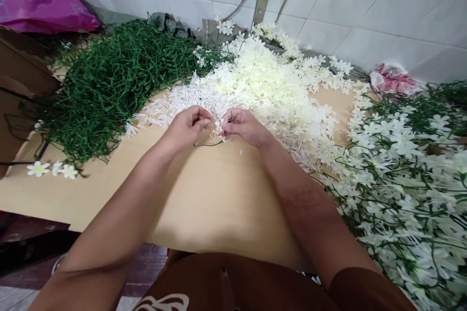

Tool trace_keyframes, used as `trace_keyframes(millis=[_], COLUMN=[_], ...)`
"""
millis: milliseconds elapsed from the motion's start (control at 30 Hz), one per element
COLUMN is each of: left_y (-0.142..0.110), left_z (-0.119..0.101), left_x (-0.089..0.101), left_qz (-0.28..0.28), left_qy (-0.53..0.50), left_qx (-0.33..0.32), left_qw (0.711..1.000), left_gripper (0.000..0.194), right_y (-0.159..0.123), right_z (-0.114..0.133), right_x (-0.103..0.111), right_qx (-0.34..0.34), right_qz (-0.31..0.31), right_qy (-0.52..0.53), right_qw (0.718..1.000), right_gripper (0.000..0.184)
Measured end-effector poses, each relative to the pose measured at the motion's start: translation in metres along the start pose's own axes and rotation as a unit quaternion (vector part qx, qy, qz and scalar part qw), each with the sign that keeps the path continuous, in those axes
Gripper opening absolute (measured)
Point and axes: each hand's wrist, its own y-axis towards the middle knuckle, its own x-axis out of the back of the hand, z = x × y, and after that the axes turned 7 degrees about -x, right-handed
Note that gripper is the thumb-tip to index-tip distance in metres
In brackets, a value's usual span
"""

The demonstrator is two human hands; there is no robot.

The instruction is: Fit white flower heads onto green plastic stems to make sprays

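My left hand [188, 126] and my right hand [242, 125] meet at the middle of a tan wooden board [204, 189], fingers pinched together. Between them runs a thin green stem [207, 144]; my left fingers pinch it, and a small white flower piece [219, 129] sits at my right fingertips. Just beyond my hands lies a heap of white spiky stamen pieces [164, 107], and behind that a big pile of loose cream-white petals [266, 82].
A mound of bare green stems [109, 77] fills the left back. Finished stems with white flowers [401, 180] spread over the right side. Three loose flowers [51, 169] lie at the left edge. A purple bag [36, 0] and white tiled wall [365, 0] are behind.
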Motion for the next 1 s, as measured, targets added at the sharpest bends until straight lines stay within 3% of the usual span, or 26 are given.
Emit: trace_keyframes(millis=[133,300,467,633,767,1000], left_y=[0.004,0.007,0.004,0.002,0.001,0.002], left_z=[-0.004,-0.003,0.002,0.003,0.000,-0.002], left_x=[0.001,0.003,0.007,0.001,-0.001,-0.001], left_qz=[0.009,-0.025,0.004,0.050,0.052,0.045], left_qy=[-0.113,-0.104,-0.127,-0.160,-0.178,-0.163], left_qx=[0.049,0.090,0.057,0.049,0.083,0.066], left_qw=[0.992,0.990,0.990,0.985,0.979,0.983], left_gripper=[0.012,0.012,0.027,0.041,0.042,0.038], right_y=[-0.001,0.001,0.003,0.002,0.002,0.002], right_z=[-0.007,-0.009,-0.010,-0.010,-0.009,-0.008], right_x=[-0.005,-0.012,-0.011,-0.011,-0.013,-0.015], right_qx=[-0.016,0.012,0.072,0.057,0.053,0.055], right_qz=[-0.037,-0.052,-0.112,-0.095,-0.098,-0.107], right_qy=[0.038,0.023,0.068,0.080,0.073,0.081], right_qw=[0.998,0.998,0.989,0.991,0.991,0.989], right_gripper=[0.047,0.043,0.042,0.042,0.042,0.045])
